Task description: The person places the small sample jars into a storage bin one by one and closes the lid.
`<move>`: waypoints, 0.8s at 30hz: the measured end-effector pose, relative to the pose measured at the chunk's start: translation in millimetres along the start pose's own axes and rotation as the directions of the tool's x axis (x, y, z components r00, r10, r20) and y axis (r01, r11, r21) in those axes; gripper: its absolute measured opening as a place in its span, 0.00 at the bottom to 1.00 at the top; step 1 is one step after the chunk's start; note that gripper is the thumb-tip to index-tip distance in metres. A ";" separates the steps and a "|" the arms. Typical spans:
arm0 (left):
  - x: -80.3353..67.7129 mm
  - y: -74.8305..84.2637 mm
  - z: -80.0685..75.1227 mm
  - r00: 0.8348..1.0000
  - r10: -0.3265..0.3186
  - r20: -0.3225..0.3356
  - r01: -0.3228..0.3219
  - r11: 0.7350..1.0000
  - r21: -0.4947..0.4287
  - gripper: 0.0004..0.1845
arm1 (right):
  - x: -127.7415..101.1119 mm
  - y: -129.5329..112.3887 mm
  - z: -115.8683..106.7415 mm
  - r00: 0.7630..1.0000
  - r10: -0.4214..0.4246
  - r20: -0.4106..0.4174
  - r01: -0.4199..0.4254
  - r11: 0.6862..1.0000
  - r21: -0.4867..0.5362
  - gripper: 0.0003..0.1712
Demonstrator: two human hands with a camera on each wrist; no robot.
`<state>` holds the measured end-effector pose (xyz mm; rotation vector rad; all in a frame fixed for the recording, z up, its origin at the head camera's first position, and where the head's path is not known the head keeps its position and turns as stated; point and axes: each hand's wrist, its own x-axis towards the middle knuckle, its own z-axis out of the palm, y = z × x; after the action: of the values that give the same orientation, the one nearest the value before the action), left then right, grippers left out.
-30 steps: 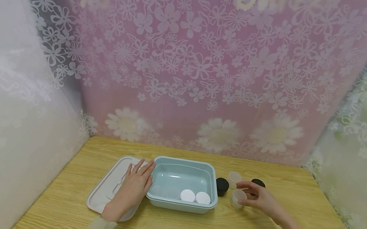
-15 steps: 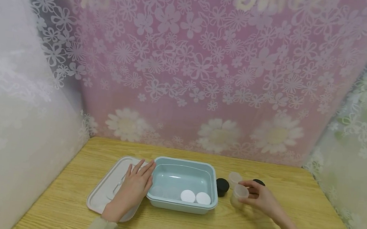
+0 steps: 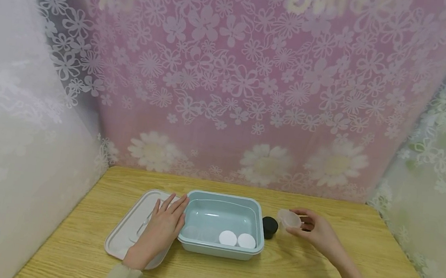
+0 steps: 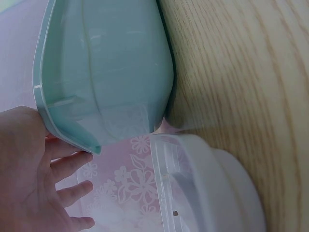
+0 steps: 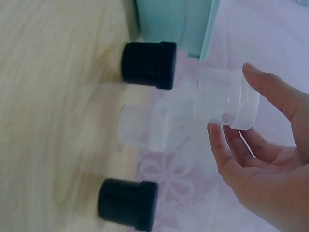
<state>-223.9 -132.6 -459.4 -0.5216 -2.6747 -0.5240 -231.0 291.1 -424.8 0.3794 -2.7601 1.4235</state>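
Note:
My right hand (image 3: pixel 316 230) pinches a small clear plastic jar (image 5: pixel 222 96) by its lid end, thumb on one side and fingers on the other. The right wrist view shows that jar held up off the table. A second clear jar (image 5: pixel 144 127) stands on the table between two black jars, one near the box (image 5: pixel 148 64) and one farther off (image 5: pixel 128 203). My left hand (image 3: pixel 161 228) lies with fingers spread at the left rim of a light blue plastic box (image 3: pixel 218 251). Two white round lids or jars (image 3: pixel 228 238) sit in the box's near right corner.
A pale box lid (image 3: pixel 121 237) lies on the wooden table (image 3: pixel 207 277) left of the box, partly beneath my left hand and forearm. Faint clear round shapes (image 3: pixel 200 233) show in the box's near left. A flowered curtain (image 3: pixel 232 89) hangs behind the table.
My right hand has lifted the nearer clear jar off the table and moved it up and away from me, in front of the other clear jar. The left hand has stayed put.

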 end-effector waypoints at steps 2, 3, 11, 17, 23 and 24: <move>-0.2 0.0 -0.3 1.000 0.002 0.000 -0.002 1.000 0.001 0.24 | 2.0 -5.5 1.8 1.000 0.010 -0.006 -0.010 1.000 -0.010 0.36; -0.3 0.0 -0.3 1.000 0.003 0.000 -0.003 1.000 0.003 0.24 | 3.3 -8.3 2.8 1.000 0.007 -0.010 -0.008 1.000 -0.013 0.36; -0.8 0.4 -0.6 1.000 0.003 0.000 -0.003 1.000 0.003 0.24 | 17.0 -29.0 17.7 0.999 -0.017 -0.028 0.017 1.000 -0.011 0.35; -0.9 1.8 -1.3 1.000 0.006 -0.004 -0.006 1.000 -0.002 0.24 | 29.3 -43.2 33.1 1.000 -0.018 -0.016 0.018 1.000 0.017 0.36; -0.6 2.3 -2.6 1.000 0.011 -0.013 -0.011 1.000 0.005 0.23 | 41.1 -55.7 52.7 0.999 -0.032 -0.016 0.032 0.999 0.007 0.36; -0.6 2.3 -2.7 1.000 0.011 -0.011 -0.011 1.000 0.004 0.23 | 43.0 -57.8 56.5 0.999 -0.039 -0.013 0.039 0.999 0.010 0.36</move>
<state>-221.7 -131.9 -456.6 -0.5298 -2.6602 -0.5167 -254.4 204.5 -406.4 0.4211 -2.7210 1.4266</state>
